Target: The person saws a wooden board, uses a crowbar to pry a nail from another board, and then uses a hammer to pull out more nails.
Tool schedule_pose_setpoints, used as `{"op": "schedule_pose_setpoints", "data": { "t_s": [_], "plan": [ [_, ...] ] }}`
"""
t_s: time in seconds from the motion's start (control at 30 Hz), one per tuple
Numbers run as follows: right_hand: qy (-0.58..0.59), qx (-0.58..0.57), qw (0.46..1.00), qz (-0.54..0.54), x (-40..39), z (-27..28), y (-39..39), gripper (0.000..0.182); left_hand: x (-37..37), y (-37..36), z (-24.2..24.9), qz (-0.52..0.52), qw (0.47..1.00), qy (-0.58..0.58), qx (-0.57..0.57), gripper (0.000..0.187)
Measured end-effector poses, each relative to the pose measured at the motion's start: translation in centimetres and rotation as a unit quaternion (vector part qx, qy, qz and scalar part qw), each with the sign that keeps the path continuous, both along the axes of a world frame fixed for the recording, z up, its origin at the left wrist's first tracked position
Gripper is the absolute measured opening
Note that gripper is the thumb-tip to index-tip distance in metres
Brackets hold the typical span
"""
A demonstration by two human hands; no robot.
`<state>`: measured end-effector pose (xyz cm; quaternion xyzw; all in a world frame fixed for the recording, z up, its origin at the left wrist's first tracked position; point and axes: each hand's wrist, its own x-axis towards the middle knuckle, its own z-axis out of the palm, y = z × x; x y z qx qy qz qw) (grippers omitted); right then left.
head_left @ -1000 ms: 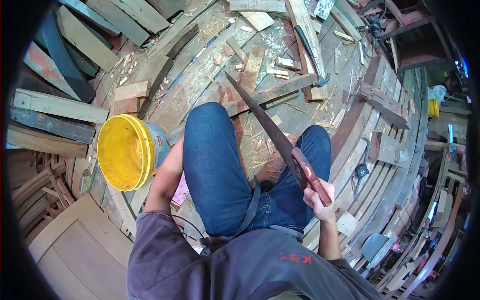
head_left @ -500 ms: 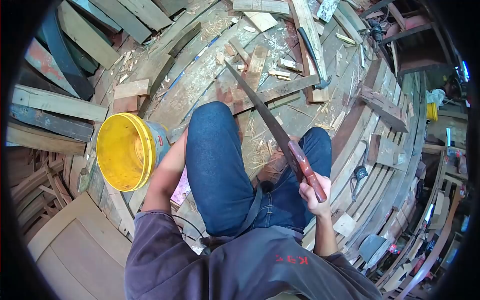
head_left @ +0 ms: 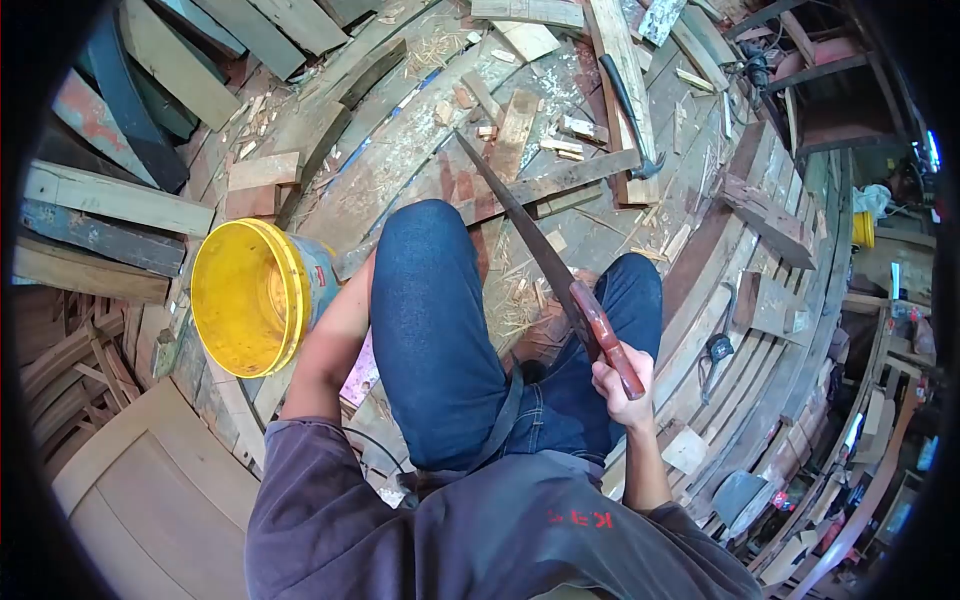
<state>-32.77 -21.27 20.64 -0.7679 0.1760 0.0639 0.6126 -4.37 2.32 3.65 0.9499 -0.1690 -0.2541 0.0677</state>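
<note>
My right hand (head_left: 626,388) is closed around the reddish-brown handle of a handsaw (head_left: 535,238). Its dark, tapering blade points up and to the left, passing in front of my right thigh and across a narrow wooden strip (head_left: 570,178). That strip runs slantwise beyond my knees. My left forearm (head_left: 333,340) reaches forward beside my left knee (head_left: 428,250), which hides the hand. Close to this arm stands a yellow-lined bucket (head_left: 268,300), tipped toward me with its inside showing.
A hammer (head_left: 628,110) lies at the far side on a long board (head_left: 610,40). Wood offcuts and shavings are scattered over the plank floor. Curved timbers (head_left: 110,215) lean at left; a wooden block (head_left: 768,222) and a dark tape-like tool (head_left: 718,347) lie at right.
My right hand and the handsaw have shifted very slightly, the handle end moving a little left. The bucket appears marginally higher and further left in view.
</note>
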Motion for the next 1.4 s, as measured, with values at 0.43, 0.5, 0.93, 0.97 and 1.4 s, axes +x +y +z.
{"op": "schedule_pose_setpoints", "data": {
  "t_s": [0.43, 0.5, 0.93, 0.97, 1.4],
  "plan": [
    [0.000, -0.020, 1.000, 0.003, -0.3, 0.2, 0.3, 0.011, 0.0, 0.2, -0.2, -0.005, 1.000, -0.010, -0.011, 0.084],
    [0.004, -0.016, 1.000, -0.008, -0.4, 0.1, 0.3, 0.011, 0.0, 0.2, -0.3, -0.006, 1.000, -0.010, -0.013, 0.084],
    [0.039, -0.045, 0.998, -0.025, -0.5, 0.1, 1.0, 0.013, -0.6, 0.3, -0.7, -0.014, 0.999, -0.025, -0.026, 0.082],
    [0.057, -0.028, 0.998, -0.029, -0.4, 0.2, 1.1, 0.014, -0.7, 0.3, -0.8, -0.015, 0.999, -0.028, -0.025, 0.082],
    [-0.011, -0.088, 0.996, 0.009, -0.1, 1.2, 2.3, 0.010, -3.0, 0.7, -3.7, -0.058, 0.992, -0.098, -0.058, 0.081]
  ]
}}
